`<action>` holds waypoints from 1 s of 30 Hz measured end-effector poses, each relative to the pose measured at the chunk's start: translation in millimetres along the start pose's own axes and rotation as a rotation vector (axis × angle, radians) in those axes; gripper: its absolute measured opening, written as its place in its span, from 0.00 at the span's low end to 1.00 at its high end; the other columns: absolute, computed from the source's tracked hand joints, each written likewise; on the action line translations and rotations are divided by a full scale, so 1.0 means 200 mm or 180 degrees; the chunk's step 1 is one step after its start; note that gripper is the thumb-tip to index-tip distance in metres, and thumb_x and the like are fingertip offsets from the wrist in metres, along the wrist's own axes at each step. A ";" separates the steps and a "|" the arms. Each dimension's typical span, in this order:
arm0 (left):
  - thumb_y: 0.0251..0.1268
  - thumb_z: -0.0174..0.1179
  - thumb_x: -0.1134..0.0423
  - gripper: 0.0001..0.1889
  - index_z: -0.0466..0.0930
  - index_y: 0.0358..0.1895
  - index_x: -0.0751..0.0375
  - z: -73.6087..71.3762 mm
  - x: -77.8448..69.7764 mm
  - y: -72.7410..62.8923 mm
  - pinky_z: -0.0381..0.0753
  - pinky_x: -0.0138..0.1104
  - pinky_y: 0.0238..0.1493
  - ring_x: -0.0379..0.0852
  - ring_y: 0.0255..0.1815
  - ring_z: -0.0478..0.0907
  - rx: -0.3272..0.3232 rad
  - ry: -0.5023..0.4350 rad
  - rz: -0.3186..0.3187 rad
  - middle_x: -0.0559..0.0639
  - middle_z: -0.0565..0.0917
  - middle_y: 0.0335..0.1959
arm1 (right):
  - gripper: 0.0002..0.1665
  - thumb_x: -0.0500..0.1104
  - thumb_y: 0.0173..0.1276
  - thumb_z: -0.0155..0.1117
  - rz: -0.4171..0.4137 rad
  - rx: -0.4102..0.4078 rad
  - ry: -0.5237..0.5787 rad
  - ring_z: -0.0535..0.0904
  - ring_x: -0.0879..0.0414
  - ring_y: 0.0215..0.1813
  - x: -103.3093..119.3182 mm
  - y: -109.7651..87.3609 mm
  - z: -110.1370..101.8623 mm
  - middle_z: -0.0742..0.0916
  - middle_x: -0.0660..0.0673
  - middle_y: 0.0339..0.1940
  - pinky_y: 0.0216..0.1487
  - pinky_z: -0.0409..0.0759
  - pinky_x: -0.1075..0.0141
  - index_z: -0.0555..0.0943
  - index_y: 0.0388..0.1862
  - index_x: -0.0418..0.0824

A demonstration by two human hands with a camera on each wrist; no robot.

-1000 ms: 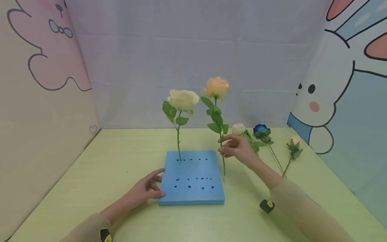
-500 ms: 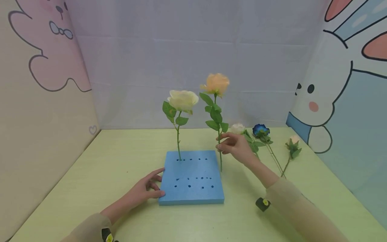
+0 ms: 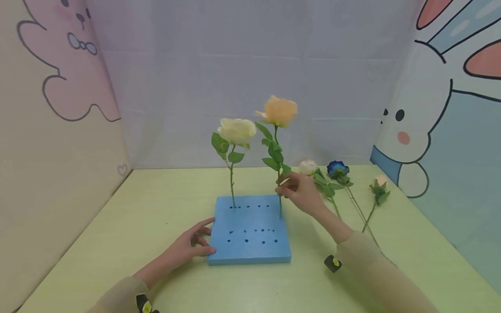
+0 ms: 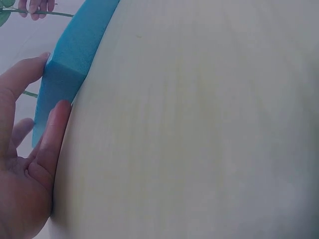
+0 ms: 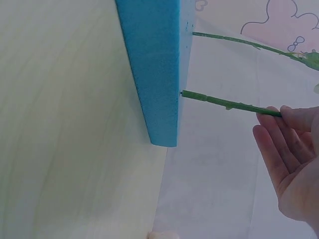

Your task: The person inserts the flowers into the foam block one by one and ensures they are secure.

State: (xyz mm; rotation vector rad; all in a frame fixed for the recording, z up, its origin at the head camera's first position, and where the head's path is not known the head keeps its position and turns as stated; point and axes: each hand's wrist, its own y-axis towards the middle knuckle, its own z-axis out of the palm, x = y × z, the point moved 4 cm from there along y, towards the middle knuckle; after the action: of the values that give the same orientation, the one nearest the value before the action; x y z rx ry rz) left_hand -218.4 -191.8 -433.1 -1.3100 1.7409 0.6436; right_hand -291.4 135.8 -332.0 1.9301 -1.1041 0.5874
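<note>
My right hand [image 3: 303,194] pinches the green stem of a peach rose [image 3: 280,111] between thumb and fingers. The rose stands nearly upright, its stem's lower end over the right edge of a blue foam board [image 3: 250,256]. In the right wrist view, the stem tip [image 5: 192,94] is close to the board's face; I cannot tell whether it touches. My left hand [image 3: 180,250] rests against the board's left edge, fingers loosely extended and touching it. A cream rose [image 3: 236,131] stands upright in a hole of the board's back row, left of the peach rose.
On the yellow-green table [image 3: 164,200], right of the board, lie a white rose [image 3: 308,167], a blue rose [image 3: 338,167] and a pale pink rose [image 3: 379,190]. Rows of small holes mark the board. A pale curtain [image 3: 176,100] hangs behind.
The right hand has moved left with the peach rose, bringing its stem from beside the board to over the board's right edge. The left hand has stayed at the board.
</note>
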 end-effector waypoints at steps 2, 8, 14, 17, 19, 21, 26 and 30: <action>0.58 0.71 0.53 0.44 0.57 0.77 0.48 0.00 0.00 0.00 0.74 0.34 0.47 0.45 0.46 0.78 -0.0009 0.0014 0.0016 0.58 0.76 0.61 | 0.07 0.38 0.64 0.70 -0.0047 -0.0055 -0.0115 0.87 0.48 0.30 0.01 0.00 0.01 0.91 0.41 0.30 0.32 0.83 0.65 0.82 0.39 0.38; 0.58 0.71 0.52 0.45 0.58 0.77 0.47 0.00 0.01 0.01 0.74 0.35 0.46 0.44 0.46 0.78 -0.0014 0.0020 0.0016 0.58 0.76 0.61 | 0.06 0.37 0.64 0.69 -0.0144 -0.0122 -0.0255 0.88 0.51 0.30 0.02 0.01 0.01 0.91 0.41 0.30 0.30 0.81 0.67 0.82 0.39 0.37; 0.58 0.71 0.52 0.45 0.57 0.77 0.46 0.00 0.02 0.01 0.75 0.35 0.45 0.44 0.46 0.78 0.0003 0.0012 0.0021 0.58 0.76 0.61 | 0.08 0.38 0.65 0.69 -0.0075 -0.0084 -0.0268 0.89 0.51 0.30 0.01 0.01 0.02 0.91 0.40 0.31 0.30 0.81 0.67 0.83 0.40 0.35; 0.58 0.71 0.52 0.44 0.57 0.77 0.46 0.00 0.02 0.01 0.75 0.35 0.46 0.45 0.46 0.78 0.0012 0.0010 0.0021 0.58 0.76 0.62 | 0.09 0.38 0.66 0.68 -0.0003 -0.0008 -0.0210 0.89 0.47 0.33 0.01 0.01 0.03 0.91 0.40 0.32 0.32 0.83 0.66 0.82 0.41 0.34; 0.58 0.71 0.52 0.44 0.57 0.77 0.45 0.01 0.03 0.01 0.75 0.36 0.46 0.45 0.47 0.78 0.0017 0.0016 0.0021 0.58 0.76 0.62 | 0.09 0.38 0.67 0.67 0.0048 0.0059 -0.0135 0.89 0.44 0.35 0.00 0.01 0.03 0.91 0.39 0.34 0.34 0.85 0.61 0.81 0.42 0.34; 0.58 0.71 0.52 0.44 0.57 0.77 0.45 0.01 0.03 0.01 0.75 0.36 0.47 0.45 0.47 0.78 0.0025 0.0002 0.0017 0.58 0.75 0.62 | 0.10 0.38 0.68 0.66 0.0091 0.0115 -0.0065 0.88 0.42 0.37 0.00 0.01 0.03 0.90 0.37 0.36 0.36 0.86 0.57 0.80 0.43 0.33; 0.58 0.71 0.51 0.44 0.57 0.77 0.44 0.01 0.02 0.01 0.74 0.37 0.47 0.45 0.47 0.77 0.0028 0.0001 0.0020 0.58 0.75 0.62 | 0.11 0.39 0.67 0.67 0.0191 0.0225 -0.0056 0.88 0.39 0.39 -0.02 0.00 0.03 0.90 0.36 0.38 0.37 0.86 0.55 0.81 0.44 0.33; 0.59 0.70 0.52 0.44 0.57 0.77 0.46 0.01 0.02 0.01 0.75 0.35 0.46 0.44 0.47 0.78 0.0012 0.0037 0.0041 0.59 0.75 0.62 | 0.10 0.40 0.66 0.68 0.0247 0.0308 -0.0191 0.88 0.43 0.38 -0.04 -0.01 0.04 0.90 0.38 0.39 0.34 0.84 0.63 0.83 0.43 0.36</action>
State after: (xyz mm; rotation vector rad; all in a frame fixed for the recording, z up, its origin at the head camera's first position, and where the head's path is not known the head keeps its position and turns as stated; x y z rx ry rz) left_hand -220.2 -192.1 -437.9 -1.3036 1.7604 0.6409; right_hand -293.6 133.8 -342.8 2.0062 -1.2128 0.6395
